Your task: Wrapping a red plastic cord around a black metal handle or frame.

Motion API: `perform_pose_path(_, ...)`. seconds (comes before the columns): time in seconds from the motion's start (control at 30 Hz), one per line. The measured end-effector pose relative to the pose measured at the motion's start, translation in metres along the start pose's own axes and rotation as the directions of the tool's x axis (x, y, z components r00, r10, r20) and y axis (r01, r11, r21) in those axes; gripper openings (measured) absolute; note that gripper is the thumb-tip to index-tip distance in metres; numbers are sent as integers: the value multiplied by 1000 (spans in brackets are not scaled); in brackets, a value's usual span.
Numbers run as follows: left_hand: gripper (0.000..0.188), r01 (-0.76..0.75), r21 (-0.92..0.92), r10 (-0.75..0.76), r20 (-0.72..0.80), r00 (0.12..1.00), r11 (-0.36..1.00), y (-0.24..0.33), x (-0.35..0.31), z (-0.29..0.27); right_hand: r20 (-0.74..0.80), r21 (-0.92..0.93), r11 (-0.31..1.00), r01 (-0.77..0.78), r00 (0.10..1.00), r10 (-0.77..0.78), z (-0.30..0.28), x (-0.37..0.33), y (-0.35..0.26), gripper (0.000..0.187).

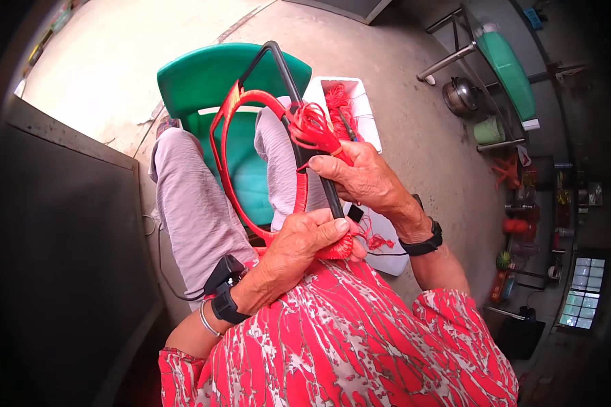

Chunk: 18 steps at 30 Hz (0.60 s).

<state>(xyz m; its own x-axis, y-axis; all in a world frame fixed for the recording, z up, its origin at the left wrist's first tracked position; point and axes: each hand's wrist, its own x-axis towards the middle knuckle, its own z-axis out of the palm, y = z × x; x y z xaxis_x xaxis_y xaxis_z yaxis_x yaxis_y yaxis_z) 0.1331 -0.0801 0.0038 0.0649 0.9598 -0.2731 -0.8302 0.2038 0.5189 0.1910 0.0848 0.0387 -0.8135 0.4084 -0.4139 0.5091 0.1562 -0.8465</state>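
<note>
Across my lap rests a black metal frame (284, 70) with a rounded hoop (225, 178) wrapped in red cord. My left hand (297, 248) is closed around the frame's near end, beside tightly wound red cord (337, 249). My right hand (361, 175) grips a looped bundle of red cord (311, 127) against the frame's right side. A strand of cord is pinched near my right thumb. What lies under my right fingers is partly hidden.
A green plastic chair (183, 76) stands in front of my knees. To its right is a white box (369, 127) holding more red cord, with a white surface (391, 229) and loose red strands nearer me. A metal pot (460, 95) stands farther right; a dark panel (68, 224) is on my left.
</note>
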Motion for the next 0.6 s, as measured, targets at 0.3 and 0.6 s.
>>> perform_pose_path(0.3, 32, 3, -20, -3, 3, 1000, 1000, -6, -13, -5, 513, 688, 571, -448, 857, 53, 16, 2, 21, 50)
perform_pose_path(0.6, 31, 61, 68, -61, -3, 998, 996, -5, -15, -11, 335, 796, 541, -270, 942, -25, 34, 14, 31, 45)
